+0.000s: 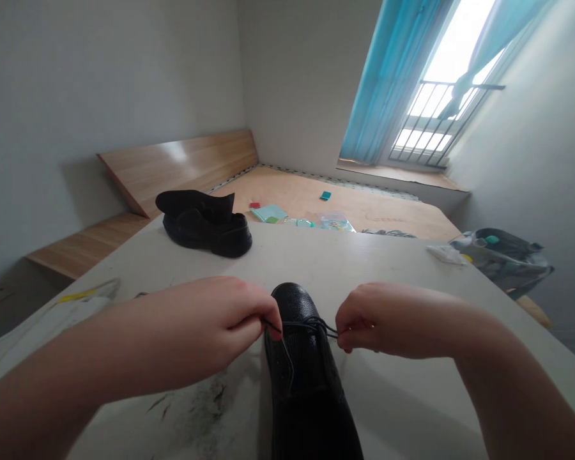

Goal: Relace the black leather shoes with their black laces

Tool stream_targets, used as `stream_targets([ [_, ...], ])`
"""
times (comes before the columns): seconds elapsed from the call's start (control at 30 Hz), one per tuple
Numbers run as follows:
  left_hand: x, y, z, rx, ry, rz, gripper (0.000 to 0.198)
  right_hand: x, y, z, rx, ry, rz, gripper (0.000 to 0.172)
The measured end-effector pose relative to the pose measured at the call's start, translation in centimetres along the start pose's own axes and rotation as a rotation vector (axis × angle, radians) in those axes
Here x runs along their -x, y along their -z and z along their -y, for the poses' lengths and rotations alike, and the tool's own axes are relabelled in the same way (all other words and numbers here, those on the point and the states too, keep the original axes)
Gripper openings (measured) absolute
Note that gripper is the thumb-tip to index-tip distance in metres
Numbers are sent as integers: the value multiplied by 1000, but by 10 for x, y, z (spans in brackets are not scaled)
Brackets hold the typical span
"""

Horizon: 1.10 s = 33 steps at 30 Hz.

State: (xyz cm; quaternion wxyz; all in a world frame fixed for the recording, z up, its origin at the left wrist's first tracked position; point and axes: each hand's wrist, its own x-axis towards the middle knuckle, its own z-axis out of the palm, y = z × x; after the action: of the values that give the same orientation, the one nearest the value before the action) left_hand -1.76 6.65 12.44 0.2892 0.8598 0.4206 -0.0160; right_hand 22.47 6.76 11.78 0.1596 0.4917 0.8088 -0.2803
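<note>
A black leather shoe (pixel 299 364) lies on the white table in front of me, its toe pointing away. Dark shoelaces (pixel 311 323) cross over its upper, with a loop or knot near the middle. On the left of the shoe, my left hand (pixel 249 313) pinches one part of the lace, and a loose length hangs down over the upper. To the right, my right hand (pixel 368 319) is closed on the lace strands, which run taut from the knot to its fingertips. A second black shoe (pixel 204 227) stands further back on the left, an insole-like flat piece resting on top.
The white table (pixel 388 262) has dark smudges at the front left. A clear plastic bag with a yellow strip (pixel 81 296) lies at the left edge, a small white packet (pixel 445 254) at the right. Beyond are a bed board (pixel 393 214) with small items and a lined bin (pixel 503 259).
</note>
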Motion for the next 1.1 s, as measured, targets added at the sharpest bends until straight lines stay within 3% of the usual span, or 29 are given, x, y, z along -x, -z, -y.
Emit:
stream_targets([
  [0.17,-2,-4,8,-20,5,19,28,0,-7,-3,-3,66,52,23],
  [0.33,-6,-11,11,-29,59,20,24,-4,-12,-1,29,92,-47,24],
  [0.73,-10,-22,11,-34,68,-22,18,-6,-15,-2,71,194,-68,21],
  [1.0,-11,-22,8,-34,40,-12,13,-7,-14,-3,9,127,-78,17],
  [1.1,-10,-22,9,-28,30,-12,14,-3,-14,-3,-9,125,-83,23],
])
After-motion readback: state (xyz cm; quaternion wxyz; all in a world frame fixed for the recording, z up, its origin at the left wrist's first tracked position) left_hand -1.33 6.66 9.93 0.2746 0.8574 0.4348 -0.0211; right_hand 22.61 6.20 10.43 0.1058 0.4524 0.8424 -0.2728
